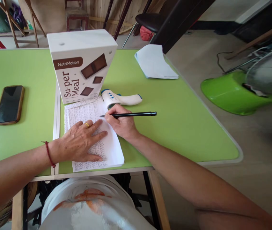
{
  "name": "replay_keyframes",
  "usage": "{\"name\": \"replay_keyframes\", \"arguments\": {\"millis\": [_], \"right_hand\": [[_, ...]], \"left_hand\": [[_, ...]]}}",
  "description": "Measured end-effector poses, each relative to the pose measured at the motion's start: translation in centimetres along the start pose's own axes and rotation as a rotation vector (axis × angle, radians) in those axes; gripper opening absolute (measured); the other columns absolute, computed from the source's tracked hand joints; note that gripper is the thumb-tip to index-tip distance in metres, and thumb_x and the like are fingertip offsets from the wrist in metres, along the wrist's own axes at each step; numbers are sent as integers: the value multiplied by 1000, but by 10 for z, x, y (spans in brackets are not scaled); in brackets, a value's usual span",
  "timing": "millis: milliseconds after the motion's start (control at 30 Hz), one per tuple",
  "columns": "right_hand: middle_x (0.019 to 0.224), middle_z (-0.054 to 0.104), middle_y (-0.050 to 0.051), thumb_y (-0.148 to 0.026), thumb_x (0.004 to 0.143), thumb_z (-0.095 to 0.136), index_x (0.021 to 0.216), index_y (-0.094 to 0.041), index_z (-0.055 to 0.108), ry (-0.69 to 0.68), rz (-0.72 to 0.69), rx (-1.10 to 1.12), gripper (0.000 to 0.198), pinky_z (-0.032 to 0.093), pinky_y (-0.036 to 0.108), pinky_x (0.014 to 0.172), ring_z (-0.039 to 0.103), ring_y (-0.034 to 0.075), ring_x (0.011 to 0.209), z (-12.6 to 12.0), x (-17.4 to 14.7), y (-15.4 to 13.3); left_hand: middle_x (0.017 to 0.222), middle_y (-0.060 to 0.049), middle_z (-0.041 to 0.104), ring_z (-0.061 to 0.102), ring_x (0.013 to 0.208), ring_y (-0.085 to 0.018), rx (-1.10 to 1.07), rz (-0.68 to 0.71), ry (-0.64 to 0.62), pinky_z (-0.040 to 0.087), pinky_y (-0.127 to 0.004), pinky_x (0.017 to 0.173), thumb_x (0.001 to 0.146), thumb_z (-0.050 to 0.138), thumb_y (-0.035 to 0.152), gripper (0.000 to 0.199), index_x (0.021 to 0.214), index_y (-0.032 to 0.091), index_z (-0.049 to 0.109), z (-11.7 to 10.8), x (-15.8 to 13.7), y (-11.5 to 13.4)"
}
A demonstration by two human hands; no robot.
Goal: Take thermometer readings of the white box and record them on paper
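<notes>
A sheaf of white paper [113, 148] lies near the front edge of the green table, its left part covered with rows of handwriting. My left hand [84, 140] rests flat on it with fingers spread, hiding some of the writing. In my right hand [122, 123] is a black pen [138, 114], gripped between thumb and fingers. The pen's tip points left and is at the page, just above my left fingertips. Whether the tip touches the paper I cannot tell. Right behind the page lies a white and blue handheld infrared thermometer [126, 99], close to my right hand.
A tall white and brown box [83, 64] stands behind the paper. On the left of the green table [188, 134] lies a phone [9, 104]. Folded white paper [155, 62] sits at the back right. A green stool [226, 92] stands beyond the table's right edge.
</notes>
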State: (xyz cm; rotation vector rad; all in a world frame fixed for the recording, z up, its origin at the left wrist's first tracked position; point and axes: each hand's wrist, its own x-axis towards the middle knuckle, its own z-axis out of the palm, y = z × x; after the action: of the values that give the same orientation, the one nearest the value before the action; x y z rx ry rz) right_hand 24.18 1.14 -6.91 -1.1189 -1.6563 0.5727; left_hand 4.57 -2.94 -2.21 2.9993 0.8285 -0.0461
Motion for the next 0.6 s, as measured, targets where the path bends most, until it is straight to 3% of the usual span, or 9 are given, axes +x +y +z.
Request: {"name": "replay_keyframes", "arguments": {"millis": [600], "right_hand": [[54,53,-5,-22,73,54,63,-24,48,-30,-23,-29,12,37,25,48,43,10,48,-2,2,-5]], "left_hand": [[148,-25,42,56,110,-35,-5,-9,-7,48,-47,86,86,52,72,78,142,18,47,0,0,0]]}}
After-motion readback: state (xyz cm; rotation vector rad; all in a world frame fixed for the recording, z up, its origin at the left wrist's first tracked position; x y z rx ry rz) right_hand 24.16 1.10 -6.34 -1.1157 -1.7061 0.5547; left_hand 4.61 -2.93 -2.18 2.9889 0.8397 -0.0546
